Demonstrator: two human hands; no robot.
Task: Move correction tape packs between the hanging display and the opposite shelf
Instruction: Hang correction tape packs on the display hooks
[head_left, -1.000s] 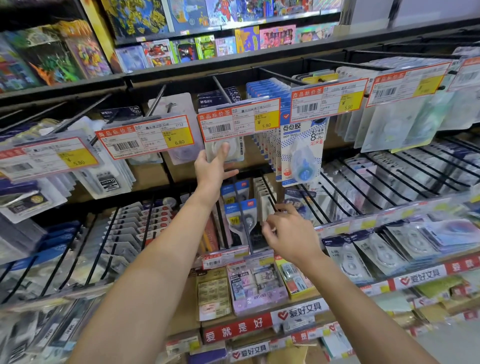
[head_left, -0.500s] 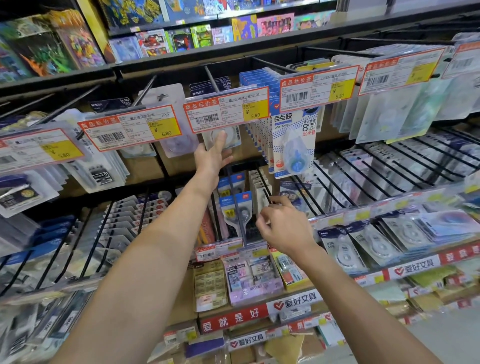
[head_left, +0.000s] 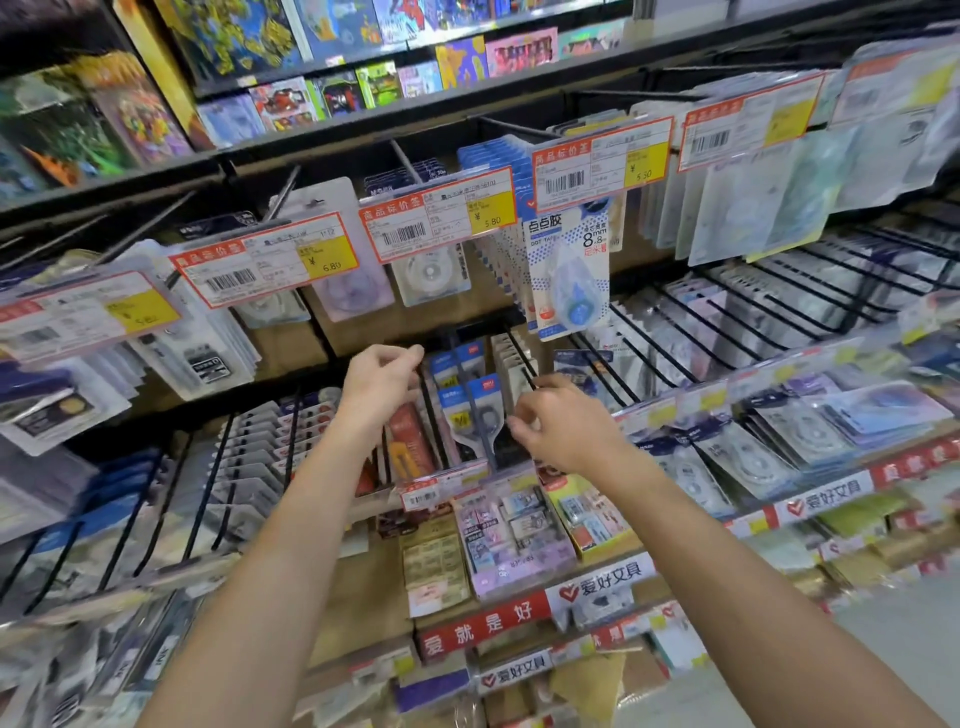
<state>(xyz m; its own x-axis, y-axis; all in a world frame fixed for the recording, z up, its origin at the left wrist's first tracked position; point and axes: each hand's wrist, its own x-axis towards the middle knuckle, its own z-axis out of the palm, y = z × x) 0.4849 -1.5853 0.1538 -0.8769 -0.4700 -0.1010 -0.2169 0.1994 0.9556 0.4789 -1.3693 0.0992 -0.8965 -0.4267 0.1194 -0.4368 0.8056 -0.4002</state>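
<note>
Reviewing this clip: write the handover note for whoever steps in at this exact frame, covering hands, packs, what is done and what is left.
Left hand: raised before the lower pegs, fingers loosely curled, holding nothing visible.
Right hand: fingertips at a black peg of the lower row; whether its grip has closed on the peg or a pack is unclear.
Blue-topped correction tape packs hang between the hands; a round white pack hangs under the 5.80 tag.
Done: no pack in hand.
Left: take a pack off and carry it across.

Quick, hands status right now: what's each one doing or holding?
Left hand: fingers loosely curled, holding nothing visible.
Right hand: fingers curled near a hook; whether it pinches anything cannot be told.
</note>
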